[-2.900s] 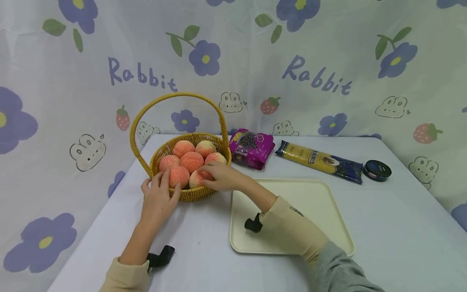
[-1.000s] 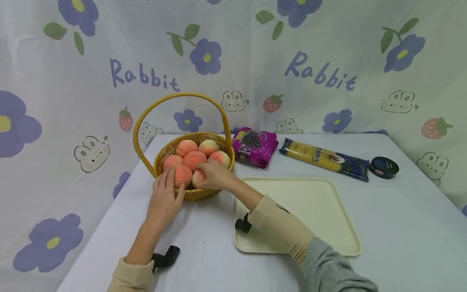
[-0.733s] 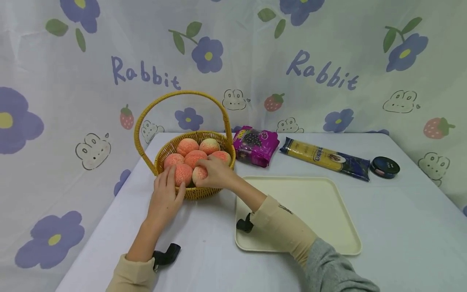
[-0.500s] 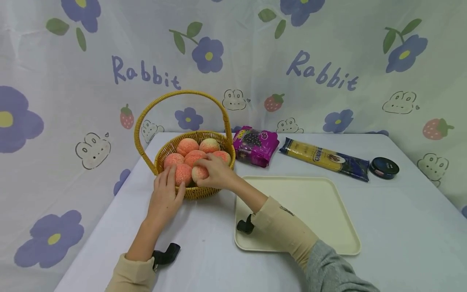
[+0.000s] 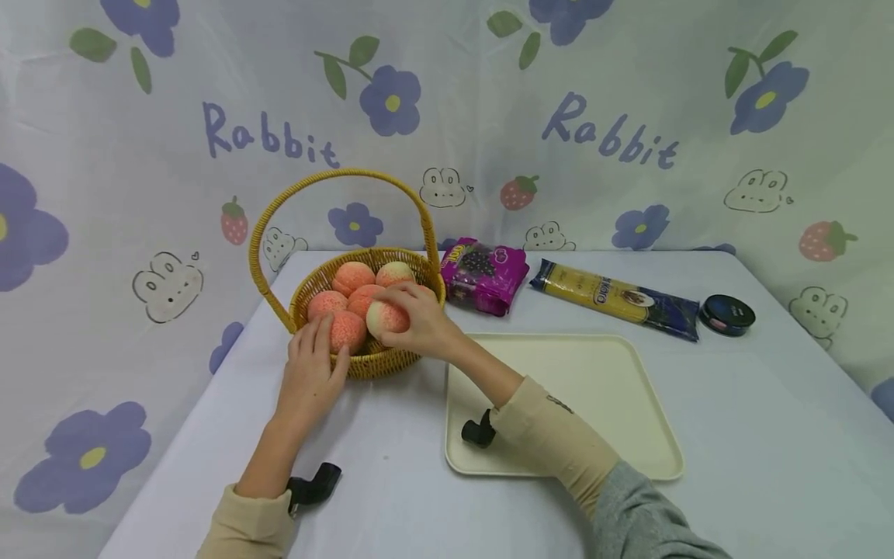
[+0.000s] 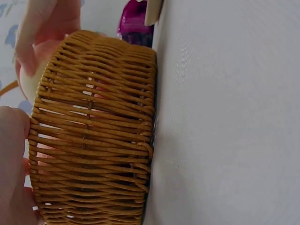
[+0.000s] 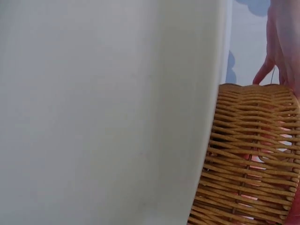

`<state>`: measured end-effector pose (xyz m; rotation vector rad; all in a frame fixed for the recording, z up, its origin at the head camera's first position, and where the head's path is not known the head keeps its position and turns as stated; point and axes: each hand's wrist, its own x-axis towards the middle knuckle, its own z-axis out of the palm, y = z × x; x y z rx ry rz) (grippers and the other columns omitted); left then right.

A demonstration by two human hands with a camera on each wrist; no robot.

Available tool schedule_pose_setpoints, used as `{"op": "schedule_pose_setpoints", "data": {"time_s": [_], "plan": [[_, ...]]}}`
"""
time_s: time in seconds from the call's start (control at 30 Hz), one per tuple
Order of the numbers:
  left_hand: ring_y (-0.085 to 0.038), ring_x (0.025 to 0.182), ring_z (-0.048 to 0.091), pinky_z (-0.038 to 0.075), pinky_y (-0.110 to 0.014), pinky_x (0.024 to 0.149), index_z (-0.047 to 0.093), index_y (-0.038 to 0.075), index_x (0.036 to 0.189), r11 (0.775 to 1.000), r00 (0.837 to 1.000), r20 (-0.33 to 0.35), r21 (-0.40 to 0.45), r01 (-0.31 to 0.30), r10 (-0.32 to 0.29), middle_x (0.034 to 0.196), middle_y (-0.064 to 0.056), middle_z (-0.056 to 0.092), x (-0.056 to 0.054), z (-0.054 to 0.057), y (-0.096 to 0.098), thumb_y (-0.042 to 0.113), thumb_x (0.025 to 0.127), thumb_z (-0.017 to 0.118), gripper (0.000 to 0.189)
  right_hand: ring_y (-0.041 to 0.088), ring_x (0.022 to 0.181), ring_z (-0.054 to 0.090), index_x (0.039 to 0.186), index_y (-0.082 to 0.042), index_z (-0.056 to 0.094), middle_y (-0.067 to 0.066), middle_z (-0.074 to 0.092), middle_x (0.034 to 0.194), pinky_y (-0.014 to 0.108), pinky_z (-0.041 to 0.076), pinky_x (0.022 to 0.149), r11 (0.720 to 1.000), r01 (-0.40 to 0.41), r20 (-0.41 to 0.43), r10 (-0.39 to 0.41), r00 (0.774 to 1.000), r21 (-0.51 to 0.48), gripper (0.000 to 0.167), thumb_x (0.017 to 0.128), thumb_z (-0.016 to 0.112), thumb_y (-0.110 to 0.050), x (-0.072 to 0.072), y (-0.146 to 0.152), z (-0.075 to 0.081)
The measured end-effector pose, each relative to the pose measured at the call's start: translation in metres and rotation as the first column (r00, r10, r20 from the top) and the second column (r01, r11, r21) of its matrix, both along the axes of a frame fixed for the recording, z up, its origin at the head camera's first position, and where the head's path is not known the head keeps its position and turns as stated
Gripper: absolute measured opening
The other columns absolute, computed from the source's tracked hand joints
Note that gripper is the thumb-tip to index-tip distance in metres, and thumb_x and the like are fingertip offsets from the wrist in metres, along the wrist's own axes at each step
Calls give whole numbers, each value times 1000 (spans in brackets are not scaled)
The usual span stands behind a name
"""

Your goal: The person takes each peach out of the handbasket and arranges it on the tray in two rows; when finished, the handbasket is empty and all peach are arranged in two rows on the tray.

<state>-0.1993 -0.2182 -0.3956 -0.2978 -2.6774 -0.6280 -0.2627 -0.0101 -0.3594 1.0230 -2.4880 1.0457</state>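
Note:
A yellow-brown wicker basket (image 5: 380, 365) with a tall hooped handle holds several pink peaches, and stands on the left of the table. My right hand (image 5: 422, 322) pinches a pale-and-pink peach (image 5: 386, 317) between thumb and fingers at the basket's right front, raised above the rim. At the front left, my left hand (image 5: 310, 373) rests with its fingers against another peach (image 5: 348, 332) and its thumb at the rim. The left wrist view has the basket's woven wall (image 6: 93, 131) with part of that left hand (image 6: 11, 150) along the rim.
A cream tray (image 5: 594, 404) lies right of the basket, under my right forearm. Behind it are a purple grape-print packet (image 5: 484, 276), a blue-and-yellow pasta packet (image 5: 615, 299) and a round black tin (image 5: 727, 314). A patterned curtain (image 5: 475, 116) hangs at the back.
My right hand has closed on the front right peach and lifted it slightly, turning its pale side leftward. The left hand has stayed by the same peach.

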Motion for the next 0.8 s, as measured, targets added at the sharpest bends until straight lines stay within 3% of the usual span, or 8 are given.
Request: {"op": "schedule_pose_setpoints", "data": {"time_s": [0.17,0.63,0.8], "plan": [[-42,128,20,29,-63,93,22,1,143,1000,1000,10,4,2,-2,142,-23,25,-1,0,0,30,95,41,59,16,108,47,125,-18,55,2,48,121,30,43,87,1000,8,17,-7,1000,-8,55,74,73,-26,1,5,2],[-43,126,21,28,-63,93,22,1,143,1000,1000,0,15,5,-5,141,-24,26,-2,-2,0,29,95,41,58,21,112,46,123,-21,57,6,45,127,36,44,88,999,43,13,-44,999,7,53,73,73,-27,5,16,6],[-42,127,20,25,-60,96,22,1,143,1000,1000,19,12,6,-6,142,-24,25,-1,-2,0,30,96,39,58,18,111,45,122,-16,58,4,47,124,34,44,87,999,34,4,-34,999,-31,52,73,74,-25,6,20,8]]}}
